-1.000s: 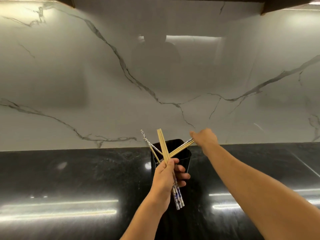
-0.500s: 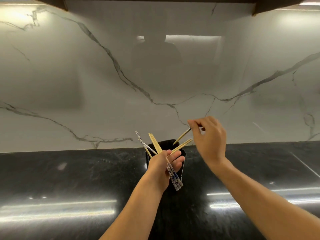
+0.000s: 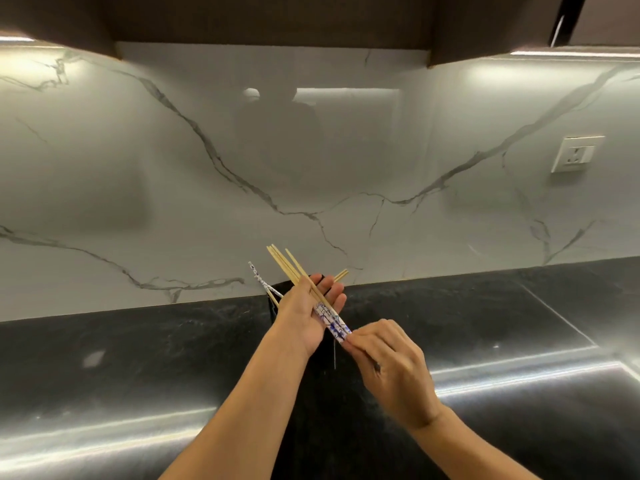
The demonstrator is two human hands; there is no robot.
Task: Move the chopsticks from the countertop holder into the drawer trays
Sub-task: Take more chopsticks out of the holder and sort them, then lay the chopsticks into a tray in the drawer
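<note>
My left hand (image 3: pixel 304 313) lies palm up over the black countertop, holding a bundle of wooden chopsticks (image 3: pixel 287 265) with blue-and-white patterned ends (image 3: pixel 334 323). My right hand (image 3: pixel 391 368) pinches the patterned ends of the bundle from the right. The black holder (image 3: pixel 277 299) stands behind my left hand and is almost fully hidden. One more patterned chopstick (image 3: pixel 263 280) and a plain wooden tip (image 3: pixel 341 274) poke out beside the hand. No drawer is in view.
The glossy black countertop (image 3: pixel 138 358) runs across the lower half, with bright light reflections. A white marble backsplash (image 3: pixel 311 168) rises behind it. A white wall socket (image 3: pixel 576 154) sits at the right. Dark cabinets (image 3: pixel 270 22) hang overhead.
My right hand has come down from above the holder with a chopstick and now meets the bundle's patterned ends. My left hand has opened palm up.
</note>
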